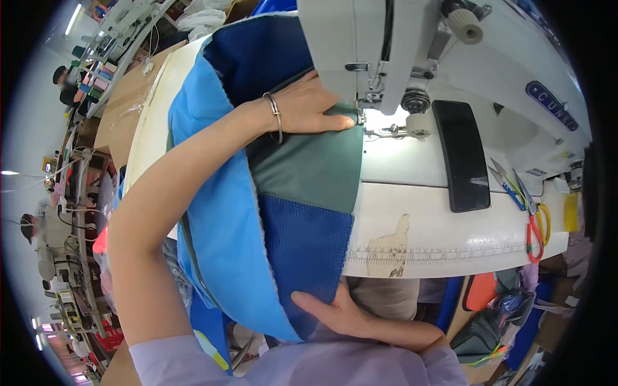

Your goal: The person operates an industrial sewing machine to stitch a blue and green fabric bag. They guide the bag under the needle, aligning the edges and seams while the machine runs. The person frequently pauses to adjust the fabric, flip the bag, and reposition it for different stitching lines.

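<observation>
A sewn fabric piece (309,164) in grey-green, dark blue and bright blue panels lies over the sewing machine's bed. Its right edge runs up to the presser foot (362,118). My left hand (313,110), with a metal bangle at the wrist, presses flat on the grey-green part; its thumb stretches toward the foot, and the machine head partly hides the fingertips. Down at the near end, my right hand (338,312) grips the dark blue mesh panel (306,238) by its edge, thumb on top and the other fingers mostly hidden.
The white sewing machine (515,64) fills the upper right, its lamp lit by the needle. A black phone (461,154) and scissors (533,228) lie right of the fabric. A ruler strip (438,252) runs along the table's front edge. Other machines and people are far left.
</observation>
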The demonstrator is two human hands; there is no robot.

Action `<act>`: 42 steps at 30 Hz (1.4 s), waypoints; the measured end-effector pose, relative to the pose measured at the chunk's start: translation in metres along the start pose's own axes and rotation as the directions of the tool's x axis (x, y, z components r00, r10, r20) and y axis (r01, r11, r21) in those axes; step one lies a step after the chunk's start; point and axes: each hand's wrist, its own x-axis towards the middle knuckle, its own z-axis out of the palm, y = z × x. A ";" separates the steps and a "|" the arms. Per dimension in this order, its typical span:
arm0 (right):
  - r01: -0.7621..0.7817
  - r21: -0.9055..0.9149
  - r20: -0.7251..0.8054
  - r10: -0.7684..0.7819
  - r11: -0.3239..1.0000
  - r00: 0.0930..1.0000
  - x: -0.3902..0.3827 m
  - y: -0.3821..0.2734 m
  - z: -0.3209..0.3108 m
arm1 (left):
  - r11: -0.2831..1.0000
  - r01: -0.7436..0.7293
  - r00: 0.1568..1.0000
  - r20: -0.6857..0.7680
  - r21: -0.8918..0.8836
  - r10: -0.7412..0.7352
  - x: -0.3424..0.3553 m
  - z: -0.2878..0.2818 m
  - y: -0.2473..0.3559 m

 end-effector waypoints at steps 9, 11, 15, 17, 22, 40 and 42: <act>-0.051 0.090 -0.012 0.052 0.995 0.999 -0.010 0.009 -0.010 | 0.983 0.184 0.968 0.172 0.024 -0.185 0.003 -0.019 0.025; -0.075 0.004 0.029 0.075 0.997 0.997 -0.014 0.009 -0.012 | 0.989 0.128 0.982 0.133 0.073 -0.137 0.006 -0.009 0.013; 0.073 -0.093 0.010 -0.072 0.993 0.997 -0.022 0.013 -0.003 | 0.987 0.146 0.985 0.085 0.060 -0.151 0.005 -0.006 0.013; 0.098 -0.237 0.043 -0.090 0.967 0.995 -0.023 0.017 -0.006 | 0.973 0.205 0.972 0.096 0.101 -0.215 0.004 -0.014 0.023; 0.138 -0.227 0.035 -0.133 0.964 0.990 -0.030 0.021 0.007 | 0.923 -0.042 0.933 -0.316 0.384 0.174 -0.040 0.003 0.057; 0.188 -0.113 -0.089 -0.198 0.976 0.976 -0.047 0.031 0.028 | 0.923 0.308 0.909 -0.357 0.229 -0.215 -0.100 0.040 0.163; 0.185 -0.158 -0.045 -0.194 0.970 0.980 -0.048 0.040 0.030 | 0.875 0.339 0.917 -0.330 0.347 -0.224 -0.090 0.042 0.178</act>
